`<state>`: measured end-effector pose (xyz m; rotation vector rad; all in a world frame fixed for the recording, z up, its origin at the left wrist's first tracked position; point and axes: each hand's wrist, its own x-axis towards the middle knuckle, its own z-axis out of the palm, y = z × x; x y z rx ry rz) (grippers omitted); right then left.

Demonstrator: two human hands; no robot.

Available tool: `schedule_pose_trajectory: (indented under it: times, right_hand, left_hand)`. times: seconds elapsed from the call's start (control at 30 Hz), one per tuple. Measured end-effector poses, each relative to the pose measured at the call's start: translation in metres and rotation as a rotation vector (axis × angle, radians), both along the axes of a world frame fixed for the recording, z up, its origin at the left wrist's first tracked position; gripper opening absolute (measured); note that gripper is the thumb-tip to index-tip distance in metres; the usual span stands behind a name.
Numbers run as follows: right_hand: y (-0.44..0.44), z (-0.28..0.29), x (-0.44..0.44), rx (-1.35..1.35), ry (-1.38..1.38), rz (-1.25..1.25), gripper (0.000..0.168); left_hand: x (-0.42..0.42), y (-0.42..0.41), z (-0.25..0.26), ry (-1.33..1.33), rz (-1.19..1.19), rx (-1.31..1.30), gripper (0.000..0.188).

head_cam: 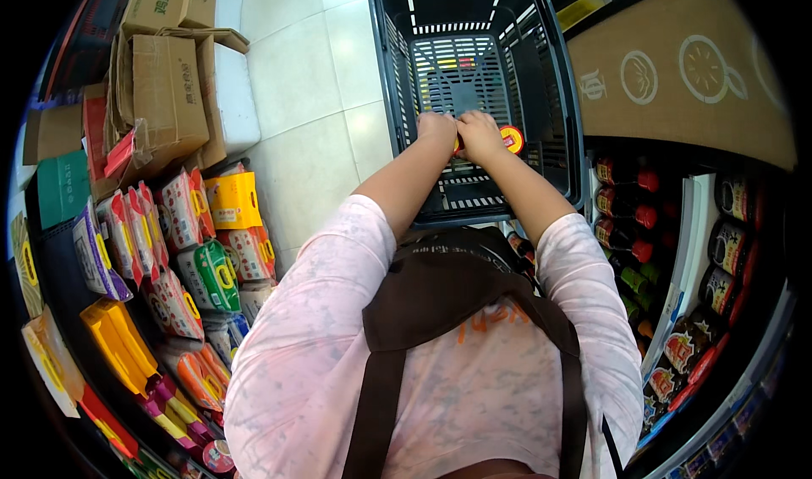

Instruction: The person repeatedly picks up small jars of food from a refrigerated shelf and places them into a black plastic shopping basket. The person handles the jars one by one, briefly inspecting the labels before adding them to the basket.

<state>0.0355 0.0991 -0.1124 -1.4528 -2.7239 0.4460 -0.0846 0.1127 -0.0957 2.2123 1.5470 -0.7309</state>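
Both of my hands reach down into a dark grey plastic shopping basket (550, 54) with slotted walls and floor. My left hand (438, 125) and my right hand (480, 135) are side by side, almost touching, with their fingers bent downward. Between them shows a sliver of a red and yellow item (457, 145), mostly covered by the hands. Their fingertips are hidden, so their grip on it is not visible. Just right of my right wrist is a round red-and-yellow lid (512, 139), apparently of a jar, inside the basket.
Stacked cardboard boxes (168, 92) and a white foam box (233, 98) stand left on the tiled floor (298, 73). Below them, bagged goods (209, 276) fill a display. To the right are a printed cardboard panel (672, 79) and shelves of red-capped bottles (622, 203) and jars (726, 257).
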Motion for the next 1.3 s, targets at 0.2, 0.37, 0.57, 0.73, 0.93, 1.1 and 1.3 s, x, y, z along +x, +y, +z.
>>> schedule_pose_trajectory:
  times: [0.2,0.37,0.57,0.73,0.93,1.1,1.3]
  right_hand:
    - [-0.001,-0.019,0.004,-0.059,-0.069,0.052,0.036]
    - [-0.003,-0.027,0.007,-0.060,-0.098,0.062,0.027]
    - [0.000,-0.024,0.005,-0.144,-0.149,0.075,0.029]
    - [0.001,-0.035,0.006,-0.239,-0.142,0.050,0.045]
    - [0.006,0.006,0.010,-0.418,-0.452,-0.111,0.072]
    - [0.004,-0.009,0.023,-0.366,-0.532,-0.300,0.046]
    - [-0.002,-0.013,0.036,-0.293,-0.491,-0.321,0.042]
  left_hand:
    - [0.010,-0.003,-0.011,0.083,-0.007,-0.144,0.075]
    - [0.013,-0.003,-0.028,0.089,0.020,-0.216,0.076]
    - [0.012,0.000,-0.040,0.095,0.026,-0.248,0.080]
    - [0.016,0.002,-0.032,0.140,0.013,-0.273,0.085]
    - [0.015,-0.001,-0.040,0.038,0.019,-0.251,0.080]
    - [0.017,-0.010,-0.037,-0.077,-0.019,-0.207,0.057]
    - [0.020,-0.006,-0.025,-0.109,0.037,-0.231,0.077]
